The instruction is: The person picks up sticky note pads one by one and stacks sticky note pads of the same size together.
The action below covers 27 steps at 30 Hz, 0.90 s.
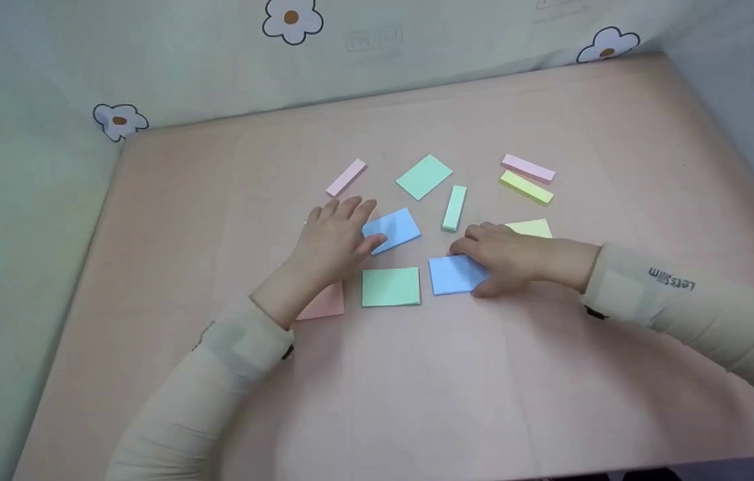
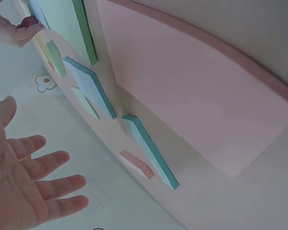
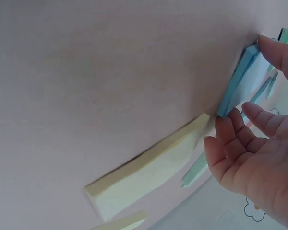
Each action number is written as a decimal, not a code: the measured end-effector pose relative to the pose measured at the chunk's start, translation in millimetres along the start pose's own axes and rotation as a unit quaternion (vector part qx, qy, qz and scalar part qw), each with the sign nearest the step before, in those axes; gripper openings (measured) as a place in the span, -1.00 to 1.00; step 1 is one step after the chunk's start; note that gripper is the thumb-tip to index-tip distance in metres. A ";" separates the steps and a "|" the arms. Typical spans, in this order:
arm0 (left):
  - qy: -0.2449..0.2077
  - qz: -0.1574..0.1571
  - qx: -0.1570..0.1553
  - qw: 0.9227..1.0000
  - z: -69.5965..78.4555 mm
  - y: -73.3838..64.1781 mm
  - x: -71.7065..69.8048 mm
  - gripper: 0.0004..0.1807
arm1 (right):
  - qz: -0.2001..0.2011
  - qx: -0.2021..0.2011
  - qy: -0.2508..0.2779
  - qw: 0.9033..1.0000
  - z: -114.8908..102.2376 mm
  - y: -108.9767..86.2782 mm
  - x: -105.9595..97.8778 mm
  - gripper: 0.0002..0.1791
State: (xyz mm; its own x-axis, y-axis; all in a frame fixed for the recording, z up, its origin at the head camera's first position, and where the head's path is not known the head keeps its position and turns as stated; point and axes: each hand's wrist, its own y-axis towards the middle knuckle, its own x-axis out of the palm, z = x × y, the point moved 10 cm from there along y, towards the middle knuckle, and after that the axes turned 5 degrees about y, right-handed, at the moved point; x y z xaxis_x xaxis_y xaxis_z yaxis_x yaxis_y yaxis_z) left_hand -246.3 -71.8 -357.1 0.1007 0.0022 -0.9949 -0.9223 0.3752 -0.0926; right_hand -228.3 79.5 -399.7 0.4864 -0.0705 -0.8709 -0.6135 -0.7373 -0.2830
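My right hand grips a blue sticky note pad in the front row, thumb at the near edge and fingers at the far edge. The right wrist view shows the thumb and fingertips at opposite ends of this blue pad. My left hand is spread, palm down, and holds nothing. In the head view its thumb overlaps a second blue pad. Below it lies a pink pad, partly hidden by the wrist. Between the hands is a green pad. A yellow pad is partly behind the right hand.
Farther back lie a pink strip pad, a green pad and a narrow green strip. To the right are another pink strip and a yellow strip. A flower-print curtain borders the pink tabletop.
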 end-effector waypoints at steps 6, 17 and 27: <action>-0.001 -0.004 -0.006 1.000 -6.3 -2.1 1.5 -0.36 | 0.011 0.010 -0.009 1.000 4.3 -4.5 -8.3 -0.35; -0.036 -0.013 0.050 0.998 35.4 5.2 2.6 -0.51 | 0.018 0.040 -0.023 0.999 29.5 -23.3 -27.7 -0.39; 0.030 -0.096 0.112 0.989 84.9 16.0 39.2 -0.37 | 0.011 0.040 -0.008 0.999 30.1 -25.7 -18.4 -0.42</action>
State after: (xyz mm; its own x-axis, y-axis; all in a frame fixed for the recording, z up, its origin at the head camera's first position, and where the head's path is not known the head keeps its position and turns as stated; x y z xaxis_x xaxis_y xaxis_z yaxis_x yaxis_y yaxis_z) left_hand -225.5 13.0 -394.2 0.2380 -0.1412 -0.9609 -0.7812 0.5600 -0.2758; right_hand -240.2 120.0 -388.5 0.4627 -0.0744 -0.8834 -0.6718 -0.6795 -0.2947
